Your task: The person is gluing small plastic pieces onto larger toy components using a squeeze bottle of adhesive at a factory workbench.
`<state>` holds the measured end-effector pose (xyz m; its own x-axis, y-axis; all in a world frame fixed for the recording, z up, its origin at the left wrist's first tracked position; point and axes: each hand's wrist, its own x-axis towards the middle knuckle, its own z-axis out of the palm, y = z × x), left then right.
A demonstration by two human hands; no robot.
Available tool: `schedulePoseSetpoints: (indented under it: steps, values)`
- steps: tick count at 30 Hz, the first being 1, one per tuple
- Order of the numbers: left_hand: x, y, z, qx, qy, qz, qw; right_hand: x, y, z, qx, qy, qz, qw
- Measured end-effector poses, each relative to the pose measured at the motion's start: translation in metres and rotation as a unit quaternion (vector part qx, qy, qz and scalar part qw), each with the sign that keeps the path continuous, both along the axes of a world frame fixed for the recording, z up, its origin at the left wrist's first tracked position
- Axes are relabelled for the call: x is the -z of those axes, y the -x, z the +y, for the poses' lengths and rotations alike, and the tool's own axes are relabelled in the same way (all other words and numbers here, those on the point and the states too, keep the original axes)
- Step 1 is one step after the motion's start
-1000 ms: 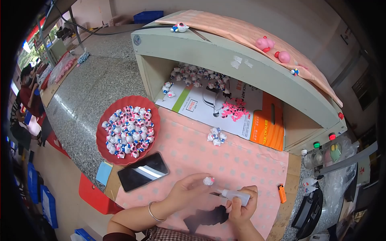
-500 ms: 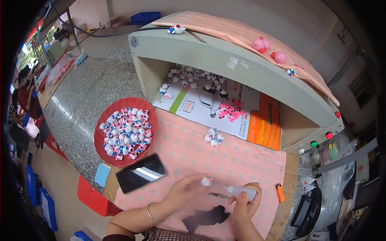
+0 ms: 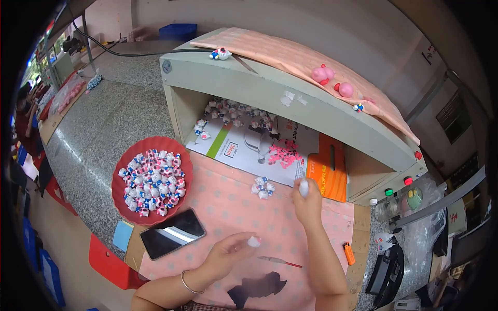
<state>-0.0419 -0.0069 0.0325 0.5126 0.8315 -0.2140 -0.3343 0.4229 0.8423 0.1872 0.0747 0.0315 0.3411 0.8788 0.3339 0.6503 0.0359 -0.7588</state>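
My left hand (image 3: 231, 255), a bangle on its wrist, pinches a small white figurine piece (image 3: 254, 241) with a pink spot, low over the pink dotted cloth (image 3: 218, 179). Farther forward and to the right, my right hand (image 3: 308, 199) is closed around a small translucent squeeze bottle (image 3: 304, 187). That hand is near the front edge of the cubby, close to a heap of bright pink small parts (image 3: 284, 153). To its left, several white figurine pieces (image 3: 263, 187) sit in a cluster on the cloth.
A red scalloped bowl (image 3: 117, 199) full of small figurines stands left, with a phone (image 3: 173, 234) beside it. A thin brush-like tool (image 3: 280, 261) and a dark scrap (image 3: 257, 290) lie near me. An orange lighter (image 3: 348, 253) lies right. The grey cubby (image 3: 290, 111) rises ahead.
My right hand has moved forward with the squeeze bottle, away from my left hand to the cubby's front edge. The left hand still holds the figurine piece. The whole view has shifted slightly.
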Motion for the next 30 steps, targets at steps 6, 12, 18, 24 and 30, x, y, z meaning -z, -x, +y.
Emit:
schedulePoseSetpoints:
  steps: [6,12,18,24,30]
  values:
    - [-0.01,0.003,0.003,0.001,0.004,0.002,1.0,-0.014,0.008,0.046,-0.029,0.11,-0.222,0.968]
    - [-0.009,0.009,0.009,0.009,0.001,0.015,1.0,-0.013,0.0,0.033,-0.094,0.102,-0.23,0.963]
    - [-0.006,0.004,0.006,0.018,0.011,-0.001,1.0,0.009,-0.021,0.004,-0.049,0.058,-0.223,0.972]
    - [0.003,-0.003,-0.001,0.025,0.013,0.011,1.0,-0.005,-0.01,-0.072,-0.05,0.126,0.119,0.984]
    - [0.006,-0.022,-0.01,0.031,-0.008,0.03,0.999,-0.038,0.034,-0.139,-0.114,0.183,0.376,0.901]
